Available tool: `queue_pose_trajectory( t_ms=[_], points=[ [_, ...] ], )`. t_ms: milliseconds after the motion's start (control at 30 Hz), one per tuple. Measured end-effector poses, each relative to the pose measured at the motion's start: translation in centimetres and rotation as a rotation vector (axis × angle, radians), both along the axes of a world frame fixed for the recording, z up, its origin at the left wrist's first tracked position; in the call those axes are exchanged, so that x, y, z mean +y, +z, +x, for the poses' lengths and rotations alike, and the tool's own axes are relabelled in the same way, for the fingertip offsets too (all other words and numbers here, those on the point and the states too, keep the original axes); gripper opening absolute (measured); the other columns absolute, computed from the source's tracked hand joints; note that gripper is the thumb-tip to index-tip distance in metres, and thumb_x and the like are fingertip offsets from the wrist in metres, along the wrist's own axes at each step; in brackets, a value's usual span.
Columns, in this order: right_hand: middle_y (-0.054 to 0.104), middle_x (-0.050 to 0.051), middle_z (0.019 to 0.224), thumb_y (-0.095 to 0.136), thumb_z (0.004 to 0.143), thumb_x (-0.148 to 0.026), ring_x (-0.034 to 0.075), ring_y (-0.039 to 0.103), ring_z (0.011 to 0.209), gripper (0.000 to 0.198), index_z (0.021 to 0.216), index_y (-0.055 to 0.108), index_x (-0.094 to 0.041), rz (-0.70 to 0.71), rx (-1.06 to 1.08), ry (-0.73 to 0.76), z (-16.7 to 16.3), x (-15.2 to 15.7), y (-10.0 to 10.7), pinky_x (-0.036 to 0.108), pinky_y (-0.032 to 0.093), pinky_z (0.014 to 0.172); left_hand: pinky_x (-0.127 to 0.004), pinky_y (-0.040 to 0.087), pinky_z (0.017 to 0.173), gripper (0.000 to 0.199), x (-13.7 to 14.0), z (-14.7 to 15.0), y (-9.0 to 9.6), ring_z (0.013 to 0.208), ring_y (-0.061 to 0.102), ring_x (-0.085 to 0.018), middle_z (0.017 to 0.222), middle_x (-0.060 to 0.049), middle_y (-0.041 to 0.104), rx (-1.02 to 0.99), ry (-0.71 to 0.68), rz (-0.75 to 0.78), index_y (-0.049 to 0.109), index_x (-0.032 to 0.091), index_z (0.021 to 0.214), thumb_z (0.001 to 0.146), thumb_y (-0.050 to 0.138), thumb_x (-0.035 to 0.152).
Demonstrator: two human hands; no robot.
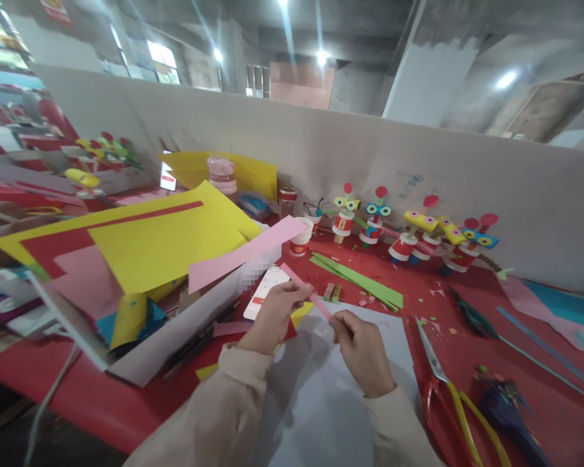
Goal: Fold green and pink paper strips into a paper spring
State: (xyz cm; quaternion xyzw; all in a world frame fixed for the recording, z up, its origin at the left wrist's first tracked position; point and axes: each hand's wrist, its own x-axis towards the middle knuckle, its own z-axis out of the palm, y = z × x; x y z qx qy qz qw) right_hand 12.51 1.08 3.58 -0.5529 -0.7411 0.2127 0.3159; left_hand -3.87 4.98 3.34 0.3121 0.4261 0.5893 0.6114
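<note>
A narrow pink paper strip (322, 307) runs between my two hands, above a white sheet (316, 389) on the red table. My left hand (279, 311) pinches it partway along, with its far end sticking out past the fingers. At the near end, my right hand (363, 350) is closed on the strip between thumb and fingers. Just beyond my left hand lies a white phone (263, 298). Small folded paper pieces (333, 292) sit on the table beyond the strip, beside green paper strips (365, 282).
At left, a white box (170, 347) holds yellow, pink and red paper. Scissors with red and yellow handles (442, 389) lie at right, near a dark purple tool (511, 415). Paper-cup figures (403, 243) line the partition (321, 149). White paper cups (300, 239) stand beside them.
</note>
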Motion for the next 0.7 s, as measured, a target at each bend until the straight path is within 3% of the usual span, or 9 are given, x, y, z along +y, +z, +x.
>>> queue_pose_trajectory(
  t_ms=[200, 267, 367, 433, 500, 600, 700],
  points=[
    [0.057, -0.002, 0.053, 0.043, 0.085, -0.032, 0.013, 0.053, 0.049, 0.024, 0.067, 0.056, -0.022, -0.048, 0.039, 0.054, 0.3, 0.1, 0.2, 0.022, 0.033, 0.050, -0.018, 0.035, 0.051, 0.019, 1.2, -2.4, 0.2, 0.053, 0.048, -0.006, 0.060, 0.001, 0.060, -0.197, 0.197, 0.030, 0.063, 0.015, 0.060, 0.055, 0.078, 0.024],
    [0.057, -0.002, 0.053, 0.043, 0.086, -0.033, 0.013, 0.053, 0.049, 0.025, 0.068, 0.056, -0.022, -0.038, 0.060, 0.043, 0.4, 0.0, 0.2, 0.022, 0.033, 0.050, -0.018, 0.038, 0.056, 0.017, 0.9, -2.0, 0.6, 0.062, 0.053, -0.008, 0.070, 0.000, 0.063, -0.218, 0.183, 0.101, 0.065, 0.017, 0.069, 0.061, 0.075, 0.029],
    [0.058, -0.002, 0.052, 0.042, 0.087, -0.036, 0.013, 0.053, 0.048, 0.028, 0.067, 0.056, -0.022, 0.003, 0.089, -0.010, 0.4, 0.0, 0.3, 0.022, 0.034, 0.050, -0.023, 0.041, 0.064, 0.030, -0.4, -0.3, 0.9, 0.076, 0.058, -0.013, 0.090, -0.004, 0.067, -0.087, -0.100, 0.124, 0.067, 0.022, 0.091, 0.063, 0.074, 0.030],
    [0.059, -0.001, 0.052, 0.041, 0.087, -0.037, 0.013, 0.053, 0.048, 0.029, 0.068, 0.057, -0.021, 0.021, 0.081, -0.030, 0.4, 0.0, 0.3, 0.022, 0.034, 0.049, -0.025, 0.040, 0.064, 0.030, -1.2, 1.0, 0.8, 0.073, 0.058, -0.015, 0.085, -0.006, 0.068, 0.070, -0.321, 0.090, 0.069, 0.019, 0.086, 0.058, 0.077, 0.027],
    [0.061, -0.001, 0.054, 0.042, 0.087, -0.038, 0.013, 0.053, 0.048, 0.030, 0.069, 0.059, -0.022, 0.019, 0.054, -0.030, 0.2, 0.1, 0.3, 0.022, 0.034, 0.049, -0.026, 0.038, 0.061, 0.020, -1.6, 1.8, 0.5, 0.065, 0.055, -0.015, 0.072, -0.005, 0.067, 0.177, -0.378, 0.091, 0.070, 0.016, 0.072, 0.060, 0.074, 0.031],
    [0.061, -0.002, 0.056, 0.041, 0.087, -0.041, 0.012, 0.054, 0.050, 0.031, 0.070, 0.058, -0.023, 0.002, 0.005, -0.015, -0.1, 0.1, 0.1, 0.021, 0.033, 0.050, -0.027, 0.035, 0.056, 0.020, -1.4, 1.7, 0.0, 0.058, 0.051, -0.015, 0.060, -0.004, 0.064, 0.258, -0.254, 0.096, 0.068, 0.016, 0.060, 0.063, 0.071, 0.036],
    [0.060, -0.003, 0.056, 0.040, 0.088, -0.039, 0.013, 0.053, 0.051, 0.030, 0.069, 0.056, -0.023, -0.006, -0.045, -0.018, 0.0, 0.2, 0.1, 0.021, 0.033, 0.052, -0.026, 0.033, 0.054, 0.018, -0.6, 0.3, 0.0, 0.056, 0.050, -0.014, 0.060, -0.004, 0.063, 0.282, -0.122, 0.090, 0.069, 0.017, 0.060, 0.062, 0.071, 0.035]
  ],
)
